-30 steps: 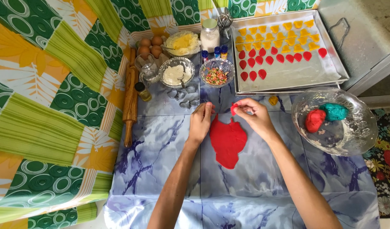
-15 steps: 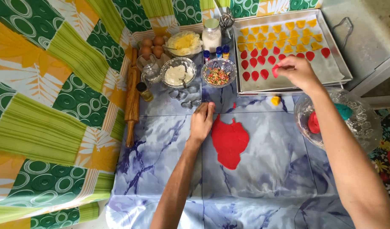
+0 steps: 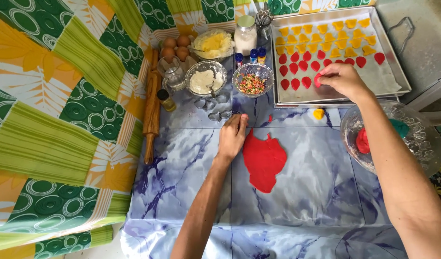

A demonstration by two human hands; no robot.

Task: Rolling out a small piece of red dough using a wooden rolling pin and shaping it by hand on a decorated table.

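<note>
Dough piece at tray, rt hand pinching

Tray (image 3: 394,72) lies far side of work mat, directly under rt hand (image 3: 341,78); metal, rectangular, long axis running left-right, paper-lined, w/ rows of yellow cutouts at back and red ones nearer. Red dough sheet (image 3: 263,160) sits just beside lft hand (image 3: 232,136), to its right and toward the body, long axis roughly near-far; well apart from rt hand. Lft hand rests flat on mat, fingers together, touching sheet's edge or just short of it, can't tell which. Rt hand pinches small red cutout (image 3: 317,79) betw thumb and fingertips, low over tray's near row. Lidded white jar (image 3: 245,34) and three small coloured bottles (image 3: 249,56) stand beyond lft hand, labels too small to make out.
</note>
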